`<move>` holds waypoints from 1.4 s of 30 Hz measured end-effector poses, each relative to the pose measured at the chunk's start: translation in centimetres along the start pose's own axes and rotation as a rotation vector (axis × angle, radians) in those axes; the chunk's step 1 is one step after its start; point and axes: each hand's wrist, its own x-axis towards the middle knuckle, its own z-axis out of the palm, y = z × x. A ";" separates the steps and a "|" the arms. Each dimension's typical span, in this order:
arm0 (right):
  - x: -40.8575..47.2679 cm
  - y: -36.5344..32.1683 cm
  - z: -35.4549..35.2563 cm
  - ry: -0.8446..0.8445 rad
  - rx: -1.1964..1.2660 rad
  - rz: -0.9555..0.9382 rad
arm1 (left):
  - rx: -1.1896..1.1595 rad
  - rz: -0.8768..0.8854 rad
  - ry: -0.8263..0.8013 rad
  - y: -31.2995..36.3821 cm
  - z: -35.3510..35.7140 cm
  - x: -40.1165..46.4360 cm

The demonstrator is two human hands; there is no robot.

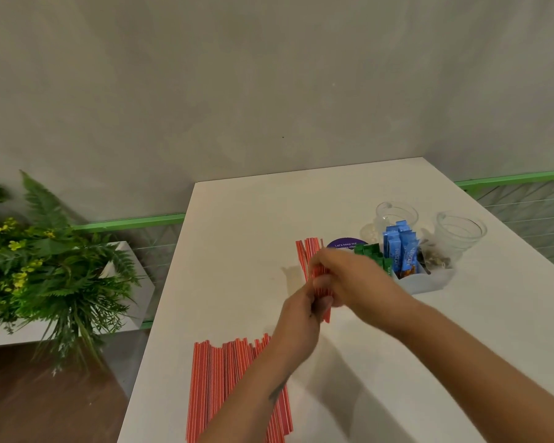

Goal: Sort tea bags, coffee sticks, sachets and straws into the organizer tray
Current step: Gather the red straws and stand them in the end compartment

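Nearest to me, a row of red straws (234,388) with thin white stripes lies flat on the white surface (237,219), side by side, their far ends uneven; my left forearm crosses over the right part of the row.

Just beyond that, my two hands meet above the surface around a held bundle of straws (311,257), also red. My left hand (299,311) comes up from below, its fingers curled round the lower part of the bundle. My right hand (349,276) reaches in from the right and wraps over the middle of the same bundle, fingers bent across it. The bundle stands nearly upright, tilted slightly, its top ends fanning out above my right hand and a short piece showing below my left. The picture is blurred here, so I cannot tell exactly how each finger lies.

Behind my right hand sits the white organizer tray (429,282). Green sachets (370,251) stand in it just past my knuckles, blue coffee sticks (400,247) stand upright beside them to the right, and tea bags (435,257) of a darker colour lie in the compartment further right.

Just left of the green sachets, a round purple sticker (346,243) lies on the surface. Beyond the tray stand two clear glasses (459,231), well apart from each other.
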 end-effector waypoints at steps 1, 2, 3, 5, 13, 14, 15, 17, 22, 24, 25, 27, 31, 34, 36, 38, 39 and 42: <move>0.6 -0.5 -1.0 0.019 -0.001 -0.006 | -0.001 0.024 0.011 0.8 -0.4 0.8; 1.2 -0.9 -1.9 0.042 -0.005 -0.016 | 0.005 0.041 0.018 1.5 -0.9 1.8; 1.8 -1.2 -2.8 0.069 -0.011 -0.031 | 0.014 0.048 0.017 2.2 -1.3 2.7; 3.0 -1.6 -4.0 0.117 -0.024 -0.065 | 0.037 0.042 0.005 3.2 -2.0 4.7; 6.8 1.4 -3.0 0.038 -0.067 -0.036 | 0.368 -0.109 -0.044 1.2 -2.2 8.4; 7.0 1.9 -2.5 0.015 -0.071 -0.027 | 0.398 -0.117 -0.049 0.7 -2.1 8.2; 7.2 2.4 -2.1 -0.009 -0.078 -0.018 | 0.397 -0.133 -0.054 0.3 -2.0 8.0; 7.4 3.3 -1.3 -0.059 -0.091 0.005 | 0.352 -0.177 -0.044 -0.4 -1.9 7.5; 7.4 4.8 0.1 -0.096 -0.032 0.060 | 0.326 -0.194 0.002 -1.1 -1.9 7.1; 7.4 5.1 0.3 -0.060 0.011 0.081 | 0.325 -0.196 0.029 -1.2 -1.7 7.1; 7.4 5.2 0.4 -0.042 0.031 0.088 | 0.331 -0.198 0.046 -1.2 -1.6 7.2; 7.5 5.4 0.5 -0.014 0.037 0.094 | 0.362 -0.197 0.078 -1.4 -1.5 7.2; 7.6 5.7 0.7 0.051 0.010 0.087 | 0.434 -0.199 0.126 -1.4 -1.4 7.3; 7.5 5.7 0.8 0.100 0.058 0.106 | 0.489 -0.204 0.157 -1.0 -1.3 7.5; 7.5 5.8 0.9 0.125 0.113 0.128 | 0.534 -0.208 0.179 -1.0 -1.3 7.8; 7.4 5.8 1.0 0.152 0.134 0.141 | 0.568 -0.210 0.197 -1.0 -1.2 7.9; 7.4 5.9 1.1 0.164 0.130 0.142 | 0.579 -0.208 0.206 -1.1 -1.1 7.9; 7.4 6.2 1.2 0.191 0.128 0.152 | 0.591 -0.198 0.250 -1.3 -1.2 7.9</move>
